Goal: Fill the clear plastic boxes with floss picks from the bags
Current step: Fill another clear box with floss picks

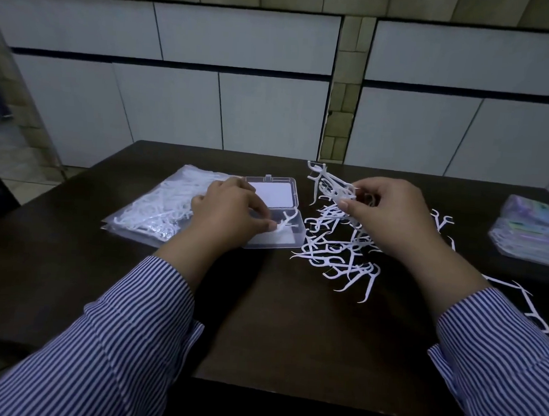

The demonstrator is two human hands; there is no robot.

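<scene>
A clear plastic box (289, 240) lies open on the dark table, its lid (274, 193) folded back. My left hand (228, 213) pinches a white floss pick (286, 221) over the box's tray. To the right, my right hand (390, 214) grips a bunch of floss picks (334, 188) lifted above a loose pile of picks (334, 252). A clear bag of floss picks (158, 208) lies left of the box, partly under my left hand.
A stack of clear packets with coloured contents (532, 234) sits at the table's right edge. Stray picks (528, 307) lie near my right sleeve. The table's front edge (289, 390) runs close to me; a tiled wall stands behind.
</scene>
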